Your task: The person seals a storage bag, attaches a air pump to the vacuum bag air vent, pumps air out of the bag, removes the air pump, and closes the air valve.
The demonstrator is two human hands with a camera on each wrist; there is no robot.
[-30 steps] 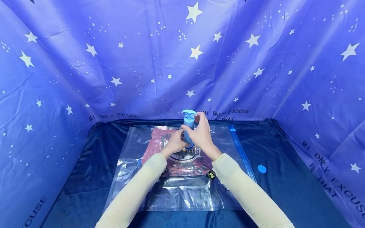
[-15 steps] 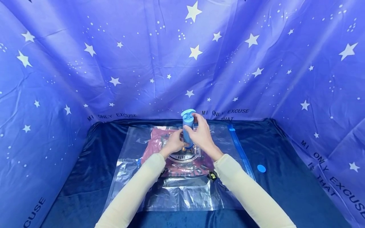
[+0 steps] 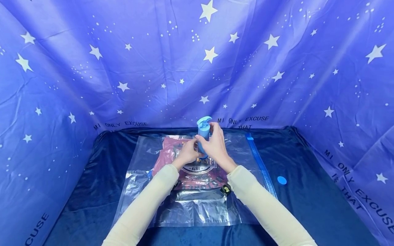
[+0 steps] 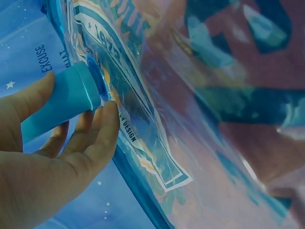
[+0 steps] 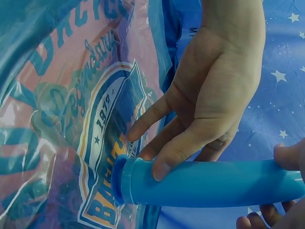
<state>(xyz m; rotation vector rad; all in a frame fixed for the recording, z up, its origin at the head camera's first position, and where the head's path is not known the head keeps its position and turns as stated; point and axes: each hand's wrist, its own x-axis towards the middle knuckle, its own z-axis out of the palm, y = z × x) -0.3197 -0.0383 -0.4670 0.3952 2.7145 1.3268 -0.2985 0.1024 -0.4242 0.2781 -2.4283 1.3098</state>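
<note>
A blue hand pump stands roughly upright on a clear vacuum storage bag; its base meets a blue round valve in the right wrist view. Inside the bag lies a folded pink garment with a "1973" print. My left hand grips the pump's lower end, its thumb and fingertips round the base in the left wrist view. Higher up, my right hand holds the pump's barrel near the top, thumb on the near side. Only parts of its fingers show in the right wrist view.
A blue zip strip runs along the bag's right edge, with a slider at its far end. To the right, a blue round cap lies on the dark blue cloth. Star-printed curtains enclose the back and sides.
The pump's handle has turned and now looks tilted, its right end higher. My right hand has shifted only slightly; the left keeps its hold. The bag stays in place.
</note>
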